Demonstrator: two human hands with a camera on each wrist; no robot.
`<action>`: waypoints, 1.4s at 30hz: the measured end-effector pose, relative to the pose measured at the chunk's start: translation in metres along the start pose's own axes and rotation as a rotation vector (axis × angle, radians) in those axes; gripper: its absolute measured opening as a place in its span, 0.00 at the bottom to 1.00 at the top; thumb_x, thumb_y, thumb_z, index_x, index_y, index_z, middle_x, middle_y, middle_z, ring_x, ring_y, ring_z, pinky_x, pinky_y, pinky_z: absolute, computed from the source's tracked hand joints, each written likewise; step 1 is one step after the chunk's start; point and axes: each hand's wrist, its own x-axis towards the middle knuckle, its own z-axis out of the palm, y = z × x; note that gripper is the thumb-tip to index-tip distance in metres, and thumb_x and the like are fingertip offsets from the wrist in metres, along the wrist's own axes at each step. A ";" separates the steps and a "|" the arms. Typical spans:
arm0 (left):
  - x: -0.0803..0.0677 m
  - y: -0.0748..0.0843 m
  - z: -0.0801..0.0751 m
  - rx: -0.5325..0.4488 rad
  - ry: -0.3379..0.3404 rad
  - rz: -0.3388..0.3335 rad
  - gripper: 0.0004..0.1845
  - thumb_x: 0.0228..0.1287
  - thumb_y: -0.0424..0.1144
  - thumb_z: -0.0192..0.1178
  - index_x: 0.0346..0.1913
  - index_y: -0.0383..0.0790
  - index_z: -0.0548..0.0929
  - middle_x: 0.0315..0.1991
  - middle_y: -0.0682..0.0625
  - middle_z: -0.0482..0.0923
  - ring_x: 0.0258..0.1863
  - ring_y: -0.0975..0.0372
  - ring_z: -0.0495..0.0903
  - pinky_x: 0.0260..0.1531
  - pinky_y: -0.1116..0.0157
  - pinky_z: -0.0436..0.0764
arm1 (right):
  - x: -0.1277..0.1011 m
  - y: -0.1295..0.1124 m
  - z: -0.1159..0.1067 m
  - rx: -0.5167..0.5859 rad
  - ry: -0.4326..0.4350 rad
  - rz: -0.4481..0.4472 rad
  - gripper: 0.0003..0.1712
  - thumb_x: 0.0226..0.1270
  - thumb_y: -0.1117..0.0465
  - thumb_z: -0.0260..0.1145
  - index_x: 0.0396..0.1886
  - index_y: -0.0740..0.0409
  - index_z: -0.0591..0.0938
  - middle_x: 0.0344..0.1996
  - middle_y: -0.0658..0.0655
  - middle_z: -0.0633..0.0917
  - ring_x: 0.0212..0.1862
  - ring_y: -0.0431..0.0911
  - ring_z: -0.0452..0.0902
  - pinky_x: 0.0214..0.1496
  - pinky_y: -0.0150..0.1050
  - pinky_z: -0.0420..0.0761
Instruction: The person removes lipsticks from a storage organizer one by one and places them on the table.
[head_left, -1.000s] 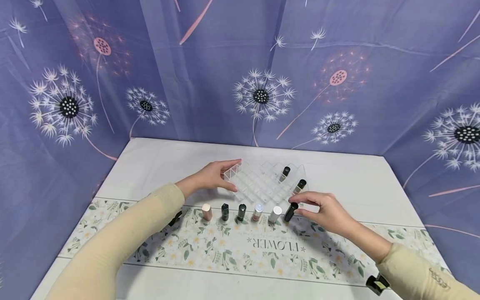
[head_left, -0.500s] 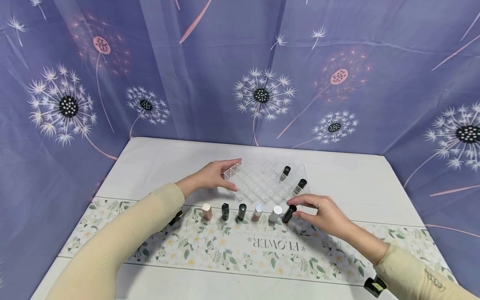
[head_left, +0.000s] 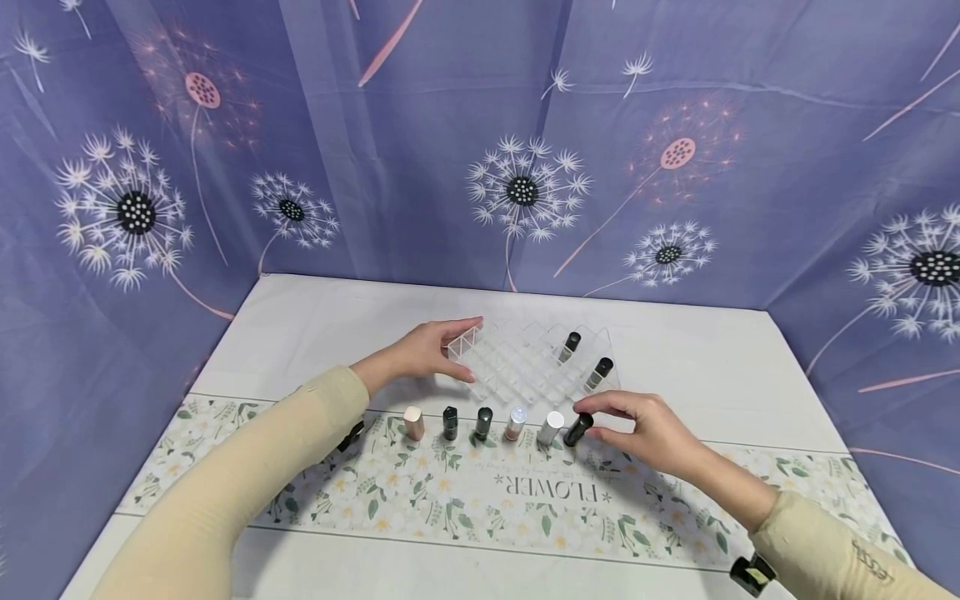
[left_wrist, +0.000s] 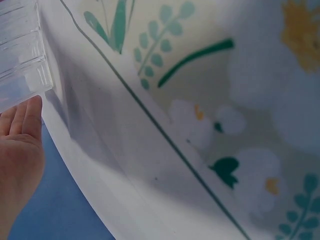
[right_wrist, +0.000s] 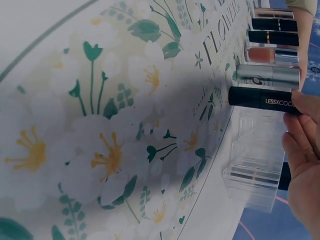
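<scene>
A clear acrylic lipstick organizer [head_left: 504,360] with a grid of slots stands on the table. My left hand [head_left: 422,350] holds its left end, thumb at the near corner and fingers at the far one. In the left wrist view, fingertips [left_wrist: 33,112] lie against its wall. My right hand [head_left: 654,427] pinches a black lipstick tube [head_left: 578,431] near its top, between thumb and fingers. Pale lettering shows on this tube in the right wrist view, where it stands beside a silver tube [right_wrist: 267,75]. Two black-capped tubes [head_left: 572,343] sit in slots at the organizer's right end.
Left of the silver tube, the row continues with a clear-bodied pink tube [head_left: 515,424], two dark tubes [head_left: 483,425] and a rose-gold tube [head_left: 414,424]. They stand on a floral strip [head_left: 420,500] across the white table. A purple dandelion-print curtain [head_left: 420,167] encloses the back and sides.
My right hand has shifted slightly left and toward me with the black lipstick tube, which now stands closer to the silver one. My left hand and the organizer have stayed in place.
</scene>
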 end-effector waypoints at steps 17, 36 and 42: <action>-0.001 0.002 -0.001 0.019 0.003 0.003 0.55 0.59 0.45 0.83 0.86 0.50 0.62 0.82 0.48 0.63 0.74 0.53 0.74 0.52 0.62 0.82 | -0.001 0.000 -0.003 -0.023 -0.010 -0.002 0.24 0.63 0.74 0.78 0.59 0.56 0.88 0.55 0.51 0.91 0.59 0.46 0.87 0.61 0.36 0.86; -0.001 0.000 0.001 0.014 -0.001 -0.002 0.55 0.59 0.46 0.82 0.86 0.52 0.61 0.83 0.49 0.62 0.65 0.54 0.79 0.44 0.63 0.79 | 0.003 -0.004 -0.020 -0.066 -0.007 -0.019 0.28 0.61 0.72 0.80 0.61 0.59 0.87 0.56 0.54 0.90 0.59 0.52 0.87 0.65 0.25 0.78; -0.001 0.001 0.001 0.016 0.002 0.004 0.55 0.59 0.45 0.82 0.86 0.52 0.62 0.83 0.49 0.63 0.59 0.55 0.81 0.44 0.64 0.79 | 0.013 -0.007 -0.032 -0.089 0.003 -0.027 0.30 0.61 0.71 0.81 0.64 0.59 0.86 0.57 0.54 0.90 0.59 0.55 0.87 0.67 0.23 0.75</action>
